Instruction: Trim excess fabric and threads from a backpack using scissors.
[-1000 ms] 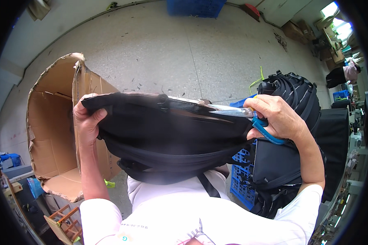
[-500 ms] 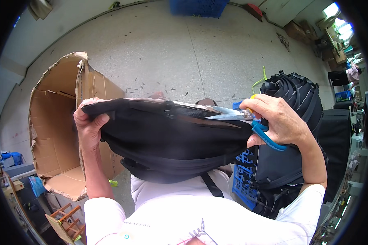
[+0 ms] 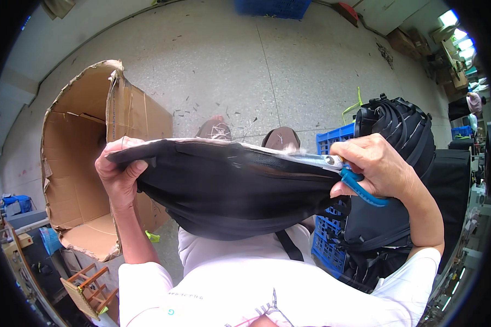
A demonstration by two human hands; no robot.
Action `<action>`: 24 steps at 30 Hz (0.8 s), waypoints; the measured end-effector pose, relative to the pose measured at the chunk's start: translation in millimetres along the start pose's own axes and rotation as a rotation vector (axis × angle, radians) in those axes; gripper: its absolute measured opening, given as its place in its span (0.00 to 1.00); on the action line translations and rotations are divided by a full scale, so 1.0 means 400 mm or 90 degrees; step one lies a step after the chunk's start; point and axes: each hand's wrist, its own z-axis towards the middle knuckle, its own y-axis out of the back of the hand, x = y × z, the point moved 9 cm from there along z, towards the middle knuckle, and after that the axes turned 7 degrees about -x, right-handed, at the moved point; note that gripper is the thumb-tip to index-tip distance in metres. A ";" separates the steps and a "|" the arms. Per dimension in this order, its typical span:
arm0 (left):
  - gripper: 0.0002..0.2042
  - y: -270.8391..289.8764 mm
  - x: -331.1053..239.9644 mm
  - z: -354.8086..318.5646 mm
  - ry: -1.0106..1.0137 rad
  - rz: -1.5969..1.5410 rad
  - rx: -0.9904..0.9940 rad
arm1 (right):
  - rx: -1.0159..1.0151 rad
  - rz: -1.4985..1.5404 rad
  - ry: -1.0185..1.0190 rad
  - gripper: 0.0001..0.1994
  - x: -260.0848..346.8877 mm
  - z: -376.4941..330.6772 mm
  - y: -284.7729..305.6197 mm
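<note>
A black fabric bag [image 3: 223, 191] stretches across my lap, its upper edge lined with a pale frayed seam. My left hand [image 3: 121, 171] pinches the bag's left end between thumb and fingers. In my right hand [image 3: 373, 166] are scissors [image 3: 360, 188] with blue-wrapped handles, and their metal blades point left along the seam at the bag's right part. The blades look nearly closed, with blurred pale bits by their tips. A black strap [image 3: 289, 245] hangs from the bag's lower side.
An open cardboard box [image 3: 142, 111] stands on the left, near a small wooden stool [image 3: 90, 289]. Black bags [image 3: 395, 128] pile up on the right by a blue plastic crate [image 3: 327, 240]. Dark scraps litter the floor [image 3: 223, 65]. Another blue crate [image 3: 273, 7] sits far ahead.
The scissor blades have gone from spread to nearly closed at the seam. The bag's upper edge sits slightly lower, and my shoes show more beyond it.
</note>
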 end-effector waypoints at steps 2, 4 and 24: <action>0.17 -0.001 -0.004 -0.003 0.001 0.003 -0.003 | 0.016 -0.005 -0.009 0.24 0.003 -0.004 -0.010; 0.16 -0.007 -0.026 0.001 -0.049 -0.024 -0.012 | -0.023 0.018 0.011 0.22 0.014 -0.005 -0.001; 0.15 -0.063 0.042 0.036 0.182 -0.047 -0.015 | -0.334 -0.134 0.369 0.15 0.239 0.109 -0.070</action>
